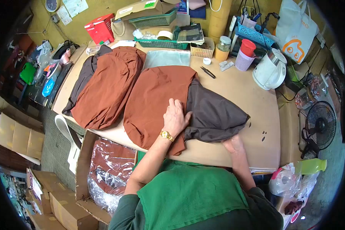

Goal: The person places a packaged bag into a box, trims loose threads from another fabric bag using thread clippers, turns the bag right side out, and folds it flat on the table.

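Spread on the table (257,153) is a rust-brown cloth garment (153,97) with a dark brown section (214,109) toward the right. My left hand (175,119), with a gold watch at the wrist, lies flat on the rust-brown fabric near the seam, its fingers stretched out. At the lower edge of the dark section is my right hand (234,143), its fingers hidden under or inside the cloth. Beside the garment on the left rests a bunched pile of rust-brown and dark cloth (107,82). Small black thread snips (208,72) lie beyond the garment.
Green baskets (163,44), a jar (223,48), a lilac cup (244,61) and a white kettle (270,71) stand along the back. An open carton (82,168) with plastic-wrapped cloth sits below the table's left front. A black fan (320,124) is at right.
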`<action>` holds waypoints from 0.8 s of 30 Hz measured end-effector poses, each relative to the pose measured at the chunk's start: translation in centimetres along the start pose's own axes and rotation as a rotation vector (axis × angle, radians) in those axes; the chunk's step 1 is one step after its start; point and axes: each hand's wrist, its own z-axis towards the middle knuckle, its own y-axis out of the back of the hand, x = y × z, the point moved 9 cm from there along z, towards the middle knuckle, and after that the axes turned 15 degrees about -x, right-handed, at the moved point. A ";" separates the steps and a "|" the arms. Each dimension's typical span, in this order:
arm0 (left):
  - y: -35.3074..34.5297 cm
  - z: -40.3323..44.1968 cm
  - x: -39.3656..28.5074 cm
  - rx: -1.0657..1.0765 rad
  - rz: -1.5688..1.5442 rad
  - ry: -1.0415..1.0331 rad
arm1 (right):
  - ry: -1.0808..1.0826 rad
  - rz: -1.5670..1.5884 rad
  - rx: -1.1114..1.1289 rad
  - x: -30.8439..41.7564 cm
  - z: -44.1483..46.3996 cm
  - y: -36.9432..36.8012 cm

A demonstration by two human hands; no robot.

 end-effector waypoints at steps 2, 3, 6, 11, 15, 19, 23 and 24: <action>-1.2 0.1 1.1 0.060 0.050 0.020 | -0.031 0.028 -0.015 -0.3 0.0 0.5; -1.6 0.1 1.6 0.120 0.106 0.044 | -0.030 0.038 0.017 -0.1 -0.3 -0.2; -1.6 0.4 2.5 0.132 0.057 0.041 | -0.013 0.009 0.027 -0.1 -0.2 -0.6; -4.1 0.2 7.5 0.391 -0.697 0.437 | -0.047 -0.008 0.082 -0.5 0.1 -0.6; -3.7 -1.6 7.1 0.540 -1.164 0.876 | -0.082 0.170 0.034 -0.4 -1.2 -3.8; -2.0 -2.4 4.0 0.544 -0.896 0.605 | 0.002 0.050 0.261 -0.8 -1.9 -10.6; 0.7 -1.8 3.2 0.329 -0.928 0.310 | 0.613 -0.950 0.330 -1.5 -3.0 -15.4; 1.2 -1.8 3.6 0.258 -0.993 0.383 | 0.749 -0.937 0.466 -1.6 -3.7 -16.9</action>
